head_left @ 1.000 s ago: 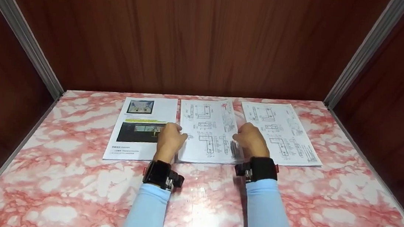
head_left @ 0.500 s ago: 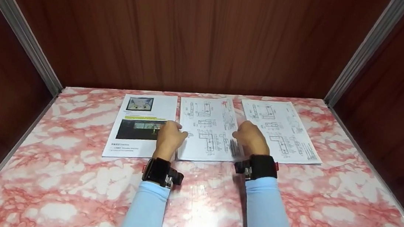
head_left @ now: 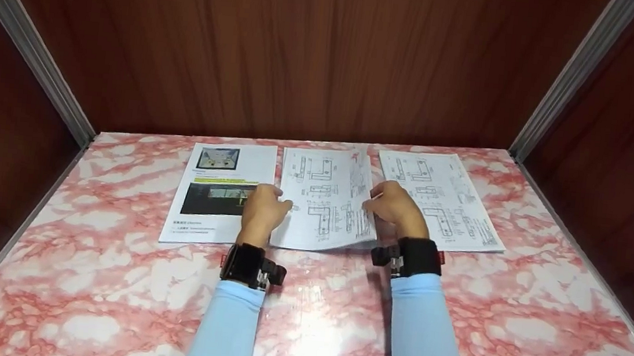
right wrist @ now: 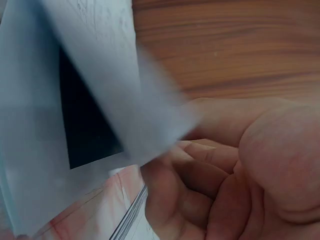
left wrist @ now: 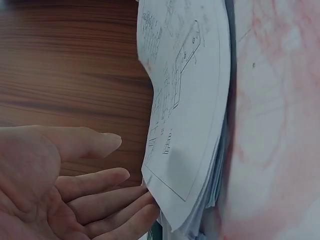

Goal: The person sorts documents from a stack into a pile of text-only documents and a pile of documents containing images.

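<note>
A middle stack of printed sheets [head_left: 318, 169] with line drawings lies between two others on the table. My right hand [head_left: 398, 206] pinches the right edge of its top sheet [right wrist: 155, 107], which is lifted and bent in the right wrist view. Under that sheet, a page with a dark picture [right wrist: 87, 120] shows. At the stack's left edge is my left hand [head_left: 262, 210], with its fingertips touching the paper in the left wrist view. Its thumb stands apart from the fingers and nothing is held.
A left paper stack [head_left: 178, 231] with photos and a yellow-highlighted line lies partly under my left hand. A right stack [head_left: 448, 199] carries similar drawings. The red-and-white marbled table [head_left: 109, 286] ends at a brown wood-grain back panel [head_left: 328, 57].
My right hand has taken hold of the middle stack's top sheet and raised its right edge slightly. The left hand stays nearly in place. The head view has tilted a little.
</note>
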A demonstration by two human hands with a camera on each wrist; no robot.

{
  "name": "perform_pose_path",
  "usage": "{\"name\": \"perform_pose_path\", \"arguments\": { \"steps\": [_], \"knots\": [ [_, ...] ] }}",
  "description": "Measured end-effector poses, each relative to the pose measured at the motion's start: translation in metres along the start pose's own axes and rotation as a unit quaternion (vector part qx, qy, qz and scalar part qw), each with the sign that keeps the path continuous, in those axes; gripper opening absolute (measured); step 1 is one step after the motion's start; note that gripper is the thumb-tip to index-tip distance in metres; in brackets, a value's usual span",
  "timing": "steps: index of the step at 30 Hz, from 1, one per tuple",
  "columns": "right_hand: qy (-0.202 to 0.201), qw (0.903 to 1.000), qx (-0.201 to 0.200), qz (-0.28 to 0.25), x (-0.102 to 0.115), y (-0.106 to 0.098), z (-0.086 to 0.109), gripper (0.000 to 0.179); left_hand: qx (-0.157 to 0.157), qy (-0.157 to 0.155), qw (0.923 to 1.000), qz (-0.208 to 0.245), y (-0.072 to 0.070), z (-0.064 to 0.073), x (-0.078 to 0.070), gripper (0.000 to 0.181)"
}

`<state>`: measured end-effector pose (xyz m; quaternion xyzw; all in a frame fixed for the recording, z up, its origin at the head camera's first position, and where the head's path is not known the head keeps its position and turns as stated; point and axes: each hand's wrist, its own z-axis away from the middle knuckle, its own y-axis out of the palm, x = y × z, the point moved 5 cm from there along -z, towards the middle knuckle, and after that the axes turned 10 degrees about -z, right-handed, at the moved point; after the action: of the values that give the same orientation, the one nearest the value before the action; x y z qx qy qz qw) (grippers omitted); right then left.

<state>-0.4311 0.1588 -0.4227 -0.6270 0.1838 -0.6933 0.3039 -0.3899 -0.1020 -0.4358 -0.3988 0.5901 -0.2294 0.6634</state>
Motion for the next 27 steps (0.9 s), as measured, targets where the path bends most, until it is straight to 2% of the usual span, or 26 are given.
{"name": "perform_pose_path", "arguments": {
  "steps": [4, 7, 11, 14, 19, 27],
  "knots": [
    [0.008, 0.9978, -0.016, -0.063, -0.001, -0.008, 0.002, 0.038, -0.001, -0.003, 1.0, 0.005, -0.002, 0.0, 0.0, 0.037],
    [0.026, 0.9918, -0.038, -0.119, -0.005, -0.015, 0.006, 0.035, -0.003, -0.002, 1.0, 0.007, -0.002, 0.0, -0.001, 0.037],
    [0.05, 0.9852, -0.07, -0.149, -0.014, -0.024, 0.009, 0.033, -0.01, 0.005, 0.9999, 0.005, -0.002, 0.001, -0.002, 0.035],
    [0.065, 0.9825, -0.054, -0.166, -0.023, -0.026, 0.01, 0.032, -0.008, 0.009, 0.9999, 0.011, 0.0, 0.002, -0.003, 0.034],
    [0.082, 0.9803, -0.016, -0.179, -0.034, -0.023, 0.009, 0.046, 0.006, 0.014, 0.9997, 0.019, 0.006, 0.002, -0.003, 0.034],
    [0.068, 0.9885, 0.003, -0.135, -0.033, -0.016, 0.004, 0.05, 0.018, 0.019, 0.9993, 0.027, 0.012, 0.002, -0.005, 0.037]
  ]
}}
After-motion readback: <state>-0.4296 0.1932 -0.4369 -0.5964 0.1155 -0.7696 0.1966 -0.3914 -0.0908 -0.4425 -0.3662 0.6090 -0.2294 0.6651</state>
